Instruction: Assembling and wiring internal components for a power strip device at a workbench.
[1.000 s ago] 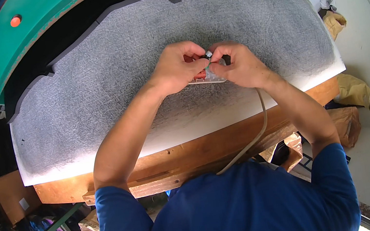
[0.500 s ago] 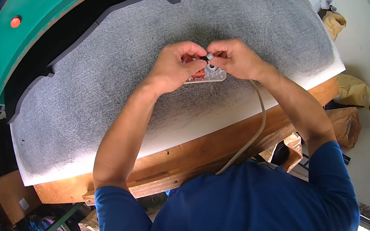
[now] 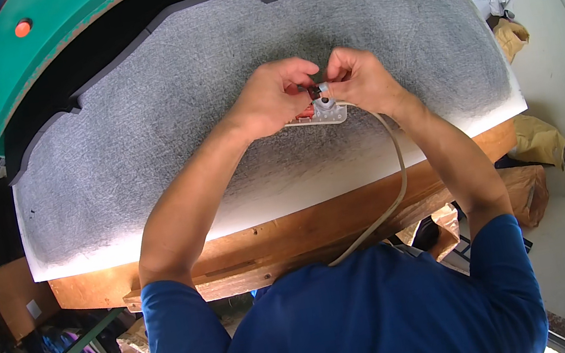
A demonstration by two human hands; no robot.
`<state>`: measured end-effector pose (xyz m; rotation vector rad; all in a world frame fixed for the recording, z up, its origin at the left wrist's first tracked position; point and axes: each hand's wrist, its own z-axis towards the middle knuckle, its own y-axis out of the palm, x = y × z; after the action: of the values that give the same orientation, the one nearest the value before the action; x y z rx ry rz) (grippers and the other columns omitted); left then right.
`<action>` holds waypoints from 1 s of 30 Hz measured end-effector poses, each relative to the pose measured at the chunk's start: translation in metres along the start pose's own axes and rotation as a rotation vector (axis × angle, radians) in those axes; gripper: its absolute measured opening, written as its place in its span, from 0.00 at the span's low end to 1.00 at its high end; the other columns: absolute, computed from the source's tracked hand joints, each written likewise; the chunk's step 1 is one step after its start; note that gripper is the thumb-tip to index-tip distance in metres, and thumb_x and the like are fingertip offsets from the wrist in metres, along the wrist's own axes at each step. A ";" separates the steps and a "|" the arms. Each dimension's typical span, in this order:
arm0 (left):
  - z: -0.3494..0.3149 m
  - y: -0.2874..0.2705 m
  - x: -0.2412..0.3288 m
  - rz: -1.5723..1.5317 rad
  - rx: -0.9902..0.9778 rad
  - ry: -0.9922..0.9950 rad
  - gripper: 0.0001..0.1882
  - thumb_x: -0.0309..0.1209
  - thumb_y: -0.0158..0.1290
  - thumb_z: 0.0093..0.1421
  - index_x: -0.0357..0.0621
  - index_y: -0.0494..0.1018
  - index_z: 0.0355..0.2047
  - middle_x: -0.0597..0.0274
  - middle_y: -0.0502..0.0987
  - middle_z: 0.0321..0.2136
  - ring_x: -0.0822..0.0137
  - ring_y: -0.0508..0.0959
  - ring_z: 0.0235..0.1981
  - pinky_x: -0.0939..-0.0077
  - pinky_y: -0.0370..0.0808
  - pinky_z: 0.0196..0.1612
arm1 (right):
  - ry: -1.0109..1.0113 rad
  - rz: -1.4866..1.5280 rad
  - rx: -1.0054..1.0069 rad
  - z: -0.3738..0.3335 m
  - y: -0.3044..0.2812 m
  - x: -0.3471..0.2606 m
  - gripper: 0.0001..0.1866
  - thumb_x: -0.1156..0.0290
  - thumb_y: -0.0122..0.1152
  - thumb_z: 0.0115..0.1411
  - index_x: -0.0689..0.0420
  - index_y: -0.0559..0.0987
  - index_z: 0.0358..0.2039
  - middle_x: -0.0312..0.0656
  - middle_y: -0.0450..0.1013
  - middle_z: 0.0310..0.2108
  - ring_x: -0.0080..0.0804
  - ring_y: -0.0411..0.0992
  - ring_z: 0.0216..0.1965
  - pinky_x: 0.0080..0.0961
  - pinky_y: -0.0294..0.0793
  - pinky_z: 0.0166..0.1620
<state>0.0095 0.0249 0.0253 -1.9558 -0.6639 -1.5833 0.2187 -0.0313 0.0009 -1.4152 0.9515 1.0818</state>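
Observation:
A pale, flat, round-cornered casing (image 3: pixel 336 116) lies on the grey work surface between my hands, with red parts (image 3: pixel 306 112) in it and a beige cable (image 3: pixel 401 169) at its right. My left hand (image 3: pixel 268 101) is curled over its left side, fingers bent at a small dark piece (image 3: pixel 314 92). From the right, my right hand (image 3: pixel 362 81) pinches at a small whitish piece (image 3: pixel 324 89) beside the dark one. My fingers partly cover the casing, and the small pieces are too tiny to name.
A grey scuffed sheet covers the table (image 3: pixel 163 144), edged by black foam (image 3: pixel 118 58) at the back and a wooden beam (image 3: pixel 285 235) in front. Green machinery with an orange-red button (image 3: pixel 24 28) stands behind. Brown paper bags (image 3: pixel 527 194) sit at the right. The cable runs toward my body.
My left index finger has lifted away from the small pieces, and my right fingertips have shifted slightly. More of the dark piece and of the cable's end at the casing shows now.

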 end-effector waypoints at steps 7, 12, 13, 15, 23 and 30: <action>0.005 -0.003 -0.007 0.098 0.003 0.059 0.15 0.17 0.57 0.55 0.38 0.77 0.45 0.65 0.79 0.30 0.75 0.74 0.30 0.78 0.76 0.35 | 0.024 -0.030 -0.067 -0.006 -0.008 -0.014 0.11 0.83 0.68 0.53 0.60 0.75 0.34 0.35 0.74 0.32 0.19 0.72 0.35 0.21 0.76 0.39; 0.004 -0.005 -0.009 0.129 -0.012 0.079 0.15 0.17 0.58 0.55 0.40 0.76 0.44 0.67 0.78 0.30 0.76 0.73 0.29 0.79 0.75 0.34 | 0.007 0.021 -0.133 -0.016 -0.004 -0.028 0.17 0.81 0.69 0.53 0.60 0.77 0.44 0.36 0.75 0.41 0.24 0.73 0.43 0.24 0.75 0.49; 0.004 -0.005 -0.010 0.119 -0.007 0.087 0.15 0.17 0.57 0.56 0.40 0.76 0.45 0.67 0.78 0.31 0.76 0.72 0.30 0.78 0.75 0.34 | 0.041 0.053 -0.088 -0.016 -0.002 -0.025 0.17 0.81 0.69 0.53 0.59 0.77 0.44 0.35 0.75 0.42 0.25 0.73 0.44 0.24 0.74 0.50; 0.005 -0.003 -0.009 0.110 -0.005 0.096 0.16 0.17 0.57 0.56 0.41 0.76 0.46 0.66 0.78 0.32 0.76 0.72 0.30 0.78 0.75 0.35 | 0.076 0.086 -0.039 -0.018 -0.002 -0.022 0.18 0.80 0.69 0.53 0.59 0.77 0.45 0.35 0.75 0.42 0.25 0.73 0.44 0.24 0.74 0.51; 0.006 -0.006 -0.004 0.141 -0.101 0.089 0.22 0.17 0.57 0.56 0.40 0.73 0.52 0.64 0.79 0.37 0.76 0.72 0.31 0.79 0.76 0.34 | -0.060 0.007 0.013 -0.022 0.007 -0.015 0.15 0.81 0.66 0.56 0.60 0.78 0.44 0.36 0.77 0.40 0.21 0.74 0.44 0.24 0.73 0.51; 0.011 -0.008 -0.010 0.200 -0.149 0.135 0.23 0.17 0.57 0.55 0.41 0.72 0.52 0.63 0.79 0.36 0.77 0.74 0.30 0.80 0.75 0.33 | -0.054 0.199 -0.006 -0.029 0.005 -0.001 0.11 0.85 0.60 0.60 0.60 0.78 0.43 0.34 0.76 0.40 0.20 0.74 0.43 0.20 0.74 0.49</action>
<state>0.0101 0.0375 0.0145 -1.9314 -0.2932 -1.6608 0.2166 -0.0612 0.0010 -1.3095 1.0677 1.2638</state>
